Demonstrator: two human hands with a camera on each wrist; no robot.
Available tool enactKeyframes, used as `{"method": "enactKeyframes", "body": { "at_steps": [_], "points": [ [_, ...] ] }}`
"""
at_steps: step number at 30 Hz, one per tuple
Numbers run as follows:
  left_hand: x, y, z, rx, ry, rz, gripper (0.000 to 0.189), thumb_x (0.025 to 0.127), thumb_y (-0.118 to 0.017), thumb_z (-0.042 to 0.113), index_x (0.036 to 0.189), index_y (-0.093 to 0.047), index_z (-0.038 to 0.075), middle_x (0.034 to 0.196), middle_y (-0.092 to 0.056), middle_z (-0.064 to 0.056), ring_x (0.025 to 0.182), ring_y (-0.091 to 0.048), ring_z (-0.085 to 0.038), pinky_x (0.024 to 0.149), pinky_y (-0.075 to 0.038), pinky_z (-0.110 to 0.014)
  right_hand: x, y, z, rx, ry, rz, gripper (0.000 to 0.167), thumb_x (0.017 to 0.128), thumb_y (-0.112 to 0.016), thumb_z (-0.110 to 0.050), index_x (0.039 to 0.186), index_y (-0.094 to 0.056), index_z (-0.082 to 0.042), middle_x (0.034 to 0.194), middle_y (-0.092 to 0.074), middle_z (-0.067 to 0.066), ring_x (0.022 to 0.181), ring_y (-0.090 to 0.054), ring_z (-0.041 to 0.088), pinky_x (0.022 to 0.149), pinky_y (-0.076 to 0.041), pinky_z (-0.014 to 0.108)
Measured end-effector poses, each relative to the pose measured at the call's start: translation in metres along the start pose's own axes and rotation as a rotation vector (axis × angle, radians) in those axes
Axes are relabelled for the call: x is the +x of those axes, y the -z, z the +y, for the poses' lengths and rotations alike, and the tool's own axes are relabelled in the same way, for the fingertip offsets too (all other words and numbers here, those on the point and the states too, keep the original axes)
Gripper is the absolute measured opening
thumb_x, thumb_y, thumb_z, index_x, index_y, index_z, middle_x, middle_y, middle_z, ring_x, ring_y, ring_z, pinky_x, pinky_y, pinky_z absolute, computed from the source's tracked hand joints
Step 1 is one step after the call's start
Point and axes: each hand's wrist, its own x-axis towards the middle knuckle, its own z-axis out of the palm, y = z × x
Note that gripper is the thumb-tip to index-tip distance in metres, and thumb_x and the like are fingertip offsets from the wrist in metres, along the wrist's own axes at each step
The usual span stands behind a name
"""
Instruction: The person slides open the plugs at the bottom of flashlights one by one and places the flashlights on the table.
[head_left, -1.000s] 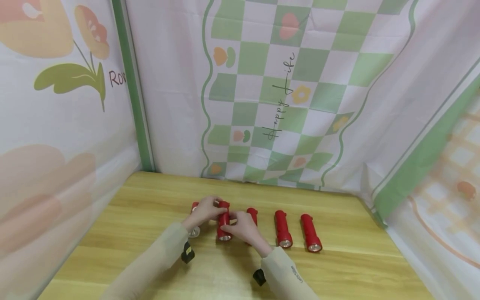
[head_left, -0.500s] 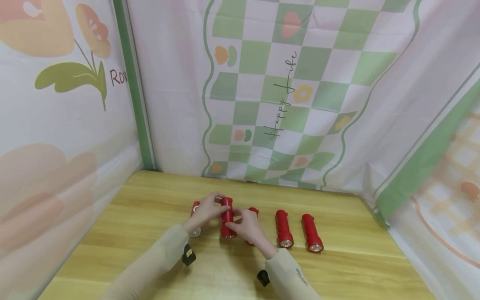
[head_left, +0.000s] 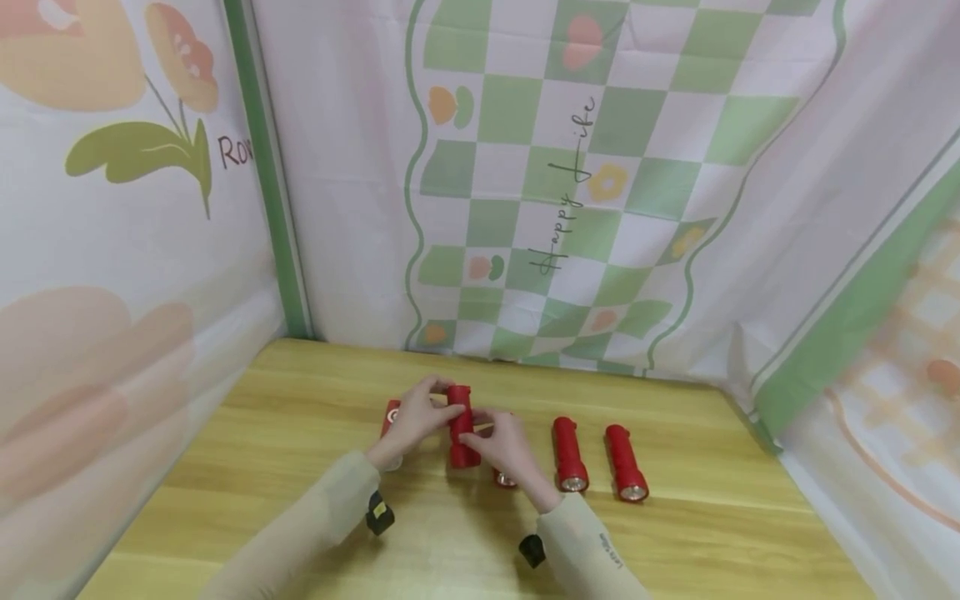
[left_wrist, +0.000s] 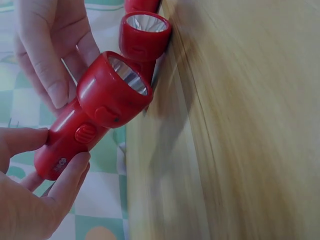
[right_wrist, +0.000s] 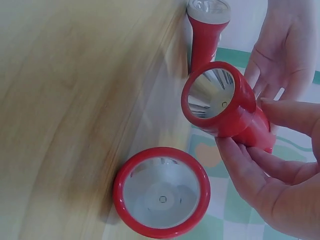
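Both hands hold one red flashlight raised over the wooden table. My left hand pinches its tail end between thumb and fingers. Nearer the lamp head, my right hand grips the barrel with thumb and fingertips. In the left wrist view the flashlight shows a ribbed switch and a small label on its barrel. Its lens is seen at an angle there. The right wrist view shows the silvery reflector inside the flashlight's red rim. Partly behind my right hand lies another red flashlight.
Two more red flashlights lie side by side to the right. A red flashlight with a whitish head lies at the left, partly hidden by my left hand. Patterned curtains enclose the wooden table at the back and sides.
The held flashlight has risen and shifted slightly right and away, tilting so its lens no longer shows in the head view. Both hands have moved with it, keeping their hold.
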Motion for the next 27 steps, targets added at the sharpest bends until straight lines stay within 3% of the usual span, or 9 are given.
{"method": "enactKeyframes", "body": {
  "at_steps": [8,18,27],
  "points": [
    [-0.004,-0.002,0.008,0.008,-0.044,0.045,0.041,0.089,-0.073,0.015,0.126,-0.058,0.008,0.129,-0.062,-0.016,0.092,-0.071,-0.022,0.076,-0.062,-0.031,0.002,0.003,-0.003,0.011,-0.04,0.016,0.036,0.086,-0.075,-0.013,0.118,-0.066,0.001,0.112,-0.072,0.021,0.094,-0.072,0.034,0.074,-0.063,0.036],
    [-0.008,-0.007,0.013,-0.001,-0.126,0.131,0.036,0.085,-0.077,0.01,0.118,-0.063,0.005,0.123,-0.067,-0.019,0.09,-0.073,-0.029,0.069,-0.061,-0.03,0.003,0.006,-0.005,0.013,-0.028,0.063,0.039,0.083,-0.079,-0.013,0.117,-0.066,0.003,0.104,-0.073,0.019,0.093,-0.071,0.033,0.077,-0.062,0.038],
    [-0.01,-0.007,0.015,0.004,-0.154,0.167,0.036,0.085,-0.077,0.01,0.118,-0.062,0.004,0.118,-0.068,-0.019,0.094,-0.072,-0.033,0.072,-0.062,-0.033,0.004,0.006,-0.005,0.026,0.006,0.059,0.043,0.081,-0.08,-0.009,0.119,-0.064,0.004,0.104,-0.073,0.019,0.094,-0.071,0.031,0.079,-0.062,0.037]
  ]
}}
